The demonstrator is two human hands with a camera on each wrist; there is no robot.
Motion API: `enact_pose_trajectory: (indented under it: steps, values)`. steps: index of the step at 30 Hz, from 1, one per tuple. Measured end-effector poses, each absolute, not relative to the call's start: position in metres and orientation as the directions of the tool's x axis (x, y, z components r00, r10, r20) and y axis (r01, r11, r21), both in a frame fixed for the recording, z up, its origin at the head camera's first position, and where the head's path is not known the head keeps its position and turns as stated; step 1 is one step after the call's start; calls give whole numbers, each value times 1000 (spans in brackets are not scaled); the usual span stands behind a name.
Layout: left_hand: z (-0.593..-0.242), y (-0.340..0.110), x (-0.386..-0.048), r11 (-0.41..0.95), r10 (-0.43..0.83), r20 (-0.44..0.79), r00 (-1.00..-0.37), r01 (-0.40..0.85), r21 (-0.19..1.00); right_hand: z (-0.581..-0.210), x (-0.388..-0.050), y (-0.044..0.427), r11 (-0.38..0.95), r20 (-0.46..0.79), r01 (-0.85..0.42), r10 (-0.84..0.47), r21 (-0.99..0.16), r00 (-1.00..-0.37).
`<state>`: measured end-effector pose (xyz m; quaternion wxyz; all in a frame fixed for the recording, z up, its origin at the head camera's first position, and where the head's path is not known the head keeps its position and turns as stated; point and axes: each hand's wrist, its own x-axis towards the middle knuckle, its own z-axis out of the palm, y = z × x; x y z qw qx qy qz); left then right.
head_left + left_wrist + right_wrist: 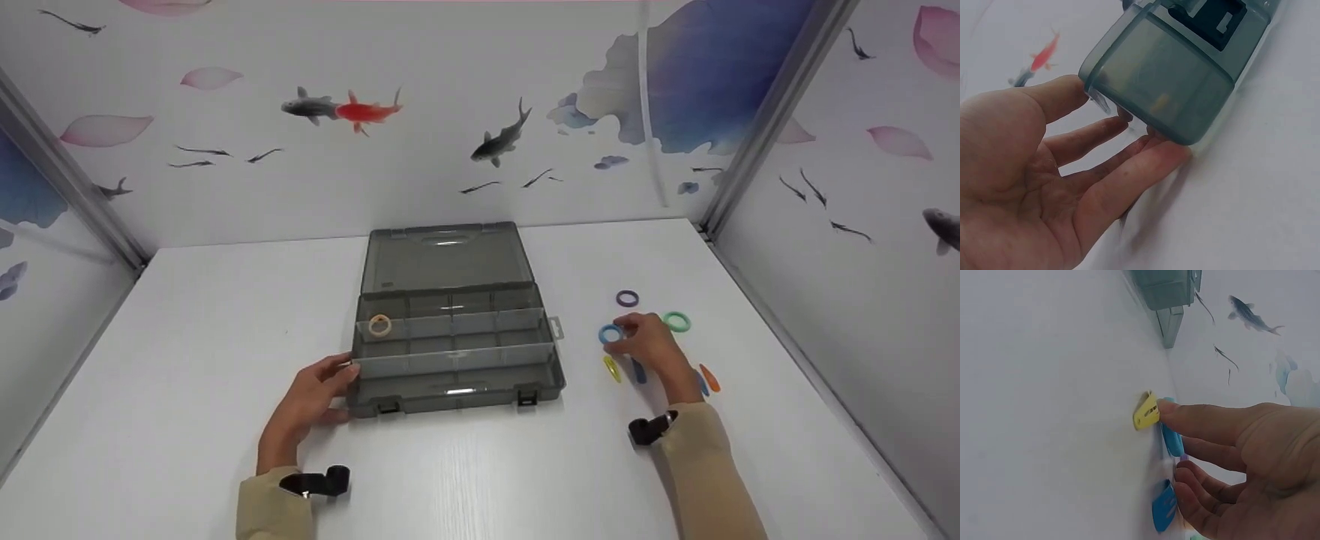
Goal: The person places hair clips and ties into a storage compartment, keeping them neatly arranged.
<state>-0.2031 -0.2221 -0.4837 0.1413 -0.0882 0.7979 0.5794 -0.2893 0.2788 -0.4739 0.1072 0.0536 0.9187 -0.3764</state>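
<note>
Tan sleeves (pixel 712 469) come in from the lower edge over a white table (pixel 480 487), where a grey box (pixel 461 401) lies with its lid back, its long axis running left to right. At its left end the left hand (pixel 307 397) holds it, thumb at the rim and fingers along the end wall. Well apart, off the box's right end, the right hand (pixel 651 346) pinches a light blue ring (pixel 1172 439) between thumb and forefinger. What seems to matter most is that this ring sits on the hand's left, box-facing side, roughly level with the box; whether it touches the table I cannot tell. A green ring (pixel 679 330) lies just right of that hand, a purple ring (pixel 628 304) farther back, and a tan ring (pixel 372 325) in the box's left part. Slimmest, a yellow clip (pixel 613 369) lies just nearer the person than the blue ring, its long axis slanting fore and aft.
</note>
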Motion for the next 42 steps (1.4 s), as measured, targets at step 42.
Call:
enact_pose_trajectory:
  steps: [42]
  values:
    - [-485,-220,-205,323,30,-321,-947,-294,899,-423,-285,232,658,45,-79,-69,-749,-997]
